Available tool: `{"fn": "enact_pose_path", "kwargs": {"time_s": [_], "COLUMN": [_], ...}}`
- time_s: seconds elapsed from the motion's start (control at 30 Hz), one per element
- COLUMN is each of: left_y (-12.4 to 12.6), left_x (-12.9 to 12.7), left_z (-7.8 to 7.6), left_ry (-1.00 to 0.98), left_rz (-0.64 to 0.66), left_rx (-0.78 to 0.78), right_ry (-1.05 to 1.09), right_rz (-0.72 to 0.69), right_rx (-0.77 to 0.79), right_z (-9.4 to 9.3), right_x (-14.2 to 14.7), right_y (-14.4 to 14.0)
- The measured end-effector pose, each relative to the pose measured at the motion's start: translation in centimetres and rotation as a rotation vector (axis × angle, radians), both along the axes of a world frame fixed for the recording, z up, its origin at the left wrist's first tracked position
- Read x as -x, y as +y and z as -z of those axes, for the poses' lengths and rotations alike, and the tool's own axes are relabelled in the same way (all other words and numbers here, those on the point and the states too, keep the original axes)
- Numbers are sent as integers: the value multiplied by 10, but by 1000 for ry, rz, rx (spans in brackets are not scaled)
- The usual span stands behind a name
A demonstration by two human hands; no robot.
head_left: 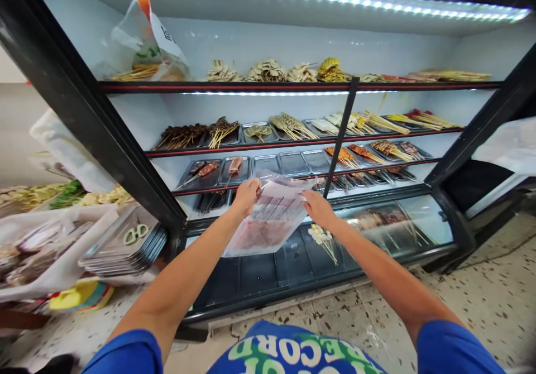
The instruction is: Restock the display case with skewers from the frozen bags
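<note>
A clear plastic bag (272, 212) of skewers hangs between my two hands in front of the open display case. My left hand (248, 194) is closed on its upper left edge, and my right hand (316, 206) pinches the upper right edge. Pinkish contents and thin dark sticks show through the plastic. Just behind the bag, metal trays (293, 163) line the third shelf. One tray there carries a pale pink skewered piece (235, 165). Below the bag, dark trays (257, 273) fill the bottom level, where white and yellow skewers (323, 240) lie.
Skewers crowd the upper shelves (293, 129), split by a black post (341, 139). A plastic bag with an orange top (146, 44) stands upper left. Left of the case are stacked metal trays (125, 251) with green-handled scissors (136, 234) on top, and a white bin (50, 284).
</note>
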State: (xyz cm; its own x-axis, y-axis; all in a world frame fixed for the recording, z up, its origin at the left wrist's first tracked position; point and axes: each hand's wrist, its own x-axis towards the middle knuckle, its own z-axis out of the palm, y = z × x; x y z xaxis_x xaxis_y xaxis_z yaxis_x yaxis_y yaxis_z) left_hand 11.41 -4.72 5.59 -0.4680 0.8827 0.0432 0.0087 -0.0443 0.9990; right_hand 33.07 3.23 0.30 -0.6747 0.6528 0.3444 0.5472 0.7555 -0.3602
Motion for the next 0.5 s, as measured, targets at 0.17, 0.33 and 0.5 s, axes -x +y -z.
{"fn": "enact_pose_path", "kwargs": {"time_s": [0.17, 0.33, 0.5], "left_y": [12, 8, -3], "left_x": [-1, 3, 1], "left_z": [-6, 9, 52], "left_ry": [71, 300, 448], "left_rz": [0, 6, 105], "left_rx": [-31, -69, -21], "right_ry": [101, -47, -261], "right_rz": [47, 18, 73], "right_rx": [347, 436, 429], "right_z": [0, 4, 38], "right_x": [-7, -15, -20], "right_y": [12, -3, -23]}}
